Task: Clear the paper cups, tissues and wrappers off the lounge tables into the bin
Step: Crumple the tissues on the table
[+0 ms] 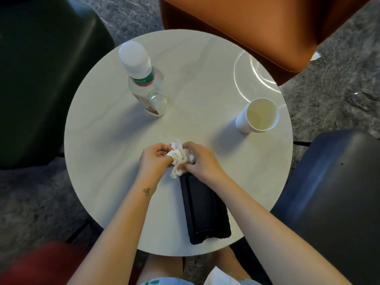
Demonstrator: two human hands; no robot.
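Note:
A crumpled white tissue (178, 156) is bunched between both my hands over the near middle of the round white table (102, 140). My left hand (153, 161) grips its left side with curled fingers. My right hand (200, 161) grips its right side. A white paper cup (258, 115) stands upright and apart at the table's right side.
A clear plastic bottle (147, 83) with a white cap stands at the back left. A black tablet (204, 208) lies near the front edge, just under my right hand. A clear glass plate (242, 79) sits back right. An orange chair (257, 27), a dark chair (41, 79) and a blue-black chair (333, 202) surround the table.

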